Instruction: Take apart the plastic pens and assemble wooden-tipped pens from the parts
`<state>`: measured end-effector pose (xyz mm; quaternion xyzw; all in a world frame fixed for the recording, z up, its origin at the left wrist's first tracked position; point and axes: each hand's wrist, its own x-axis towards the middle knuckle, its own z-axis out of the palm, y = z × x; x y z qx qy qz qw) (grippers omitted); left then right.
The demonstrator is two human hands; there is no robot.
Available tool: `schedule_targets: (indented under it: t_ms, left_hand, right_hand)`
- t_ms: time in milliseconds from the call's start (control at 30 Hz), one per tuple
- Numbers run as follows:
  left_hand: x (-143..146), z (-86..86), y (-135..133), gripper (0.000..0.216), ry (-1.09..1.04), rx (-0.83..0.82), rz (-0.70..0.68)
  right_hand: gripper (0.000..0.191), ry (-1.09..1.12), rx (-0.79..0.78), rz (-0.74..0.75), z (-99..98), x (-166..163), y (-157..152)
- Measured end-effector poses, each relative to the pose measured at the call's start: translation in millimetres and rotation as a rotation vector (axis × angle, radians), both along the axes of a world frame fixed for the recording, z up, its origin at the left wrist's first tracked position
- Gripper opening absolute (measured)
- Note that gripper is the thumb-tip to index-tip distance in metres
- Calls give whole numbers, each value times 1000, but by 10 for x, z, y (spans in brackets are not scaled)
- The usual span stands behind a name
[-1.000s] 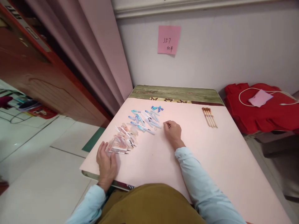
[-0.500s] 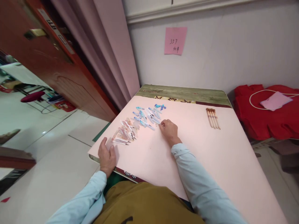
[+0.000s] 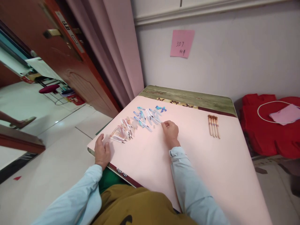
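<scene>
A heap of several blue pen parts (image 3: 146,117) lies on the pink tabletop (image 3: 187,156), with a second heap of clear and pinkish pen parts (image 3: 122,132) to its left. My right hand (image 3: 170,132) rests on the table with fingers curled, its fingertips right beside the blue heap. Whether it pinches a piece I cannot make out. My left hand (image 3: 102,151) lies flat near the table's left edge, fingers stretched out, just below the pinkish heap.
Several wooden-coloured pens (image 3: 213,125) lie side by side at the right rear of the table. A pink note (image 3: 182,43) hangs on the wall. A red cloth with a white cord (image 3: 269,125) sits to the right. Door and curtain stand left.
The view has swung left and tilted. My right hand shifted slightly toward the blue heap; my left hand stayed flat near the edge.
</scene>
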<state>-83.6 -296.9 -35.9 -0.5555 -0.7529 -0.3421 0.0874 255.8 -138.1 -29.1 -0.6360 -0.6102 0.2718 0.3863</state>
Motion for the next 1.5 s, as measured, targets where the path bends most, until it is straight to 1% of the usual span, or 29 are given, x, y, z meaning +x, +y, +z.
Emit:
schedule_targets:
  t_ms: [200,433,567,833,1033,1167,1367,1500]
  left_hand:
    - [1,2,-7,56,-12,22,33]
    - [-11,-7,-12,55,-36,4,30]
    - [-33,-35,-4,55,-58,7,23]
    - [-32,-36,-35,54,-65,-16,0]
    - [-18,-33,-53,53,-59,-44,-27]
    - [-5,-25,-76,52,-85,-43,-40]
    - [34,27,-104,58,-156,-77,-38]
    - [66,64,-105,61,-160,-72,-81]
  right_hand:
    - [28,81,-9,-56,18,21,25]
    - [24,53,15,-91,-53,25,76]
    - [23,0,10,-72,-70,4,73]
    - [12,-116,-33,10,-49,-63,-5]
    - [10,-175,2,24,-56,-93,-58]
    - [15,-187,42,20,-68,-92,-89]
    - [20,-148,118,-2,-88,-97,-153]
    - [21,5,178,-86,-106,-88,-166]
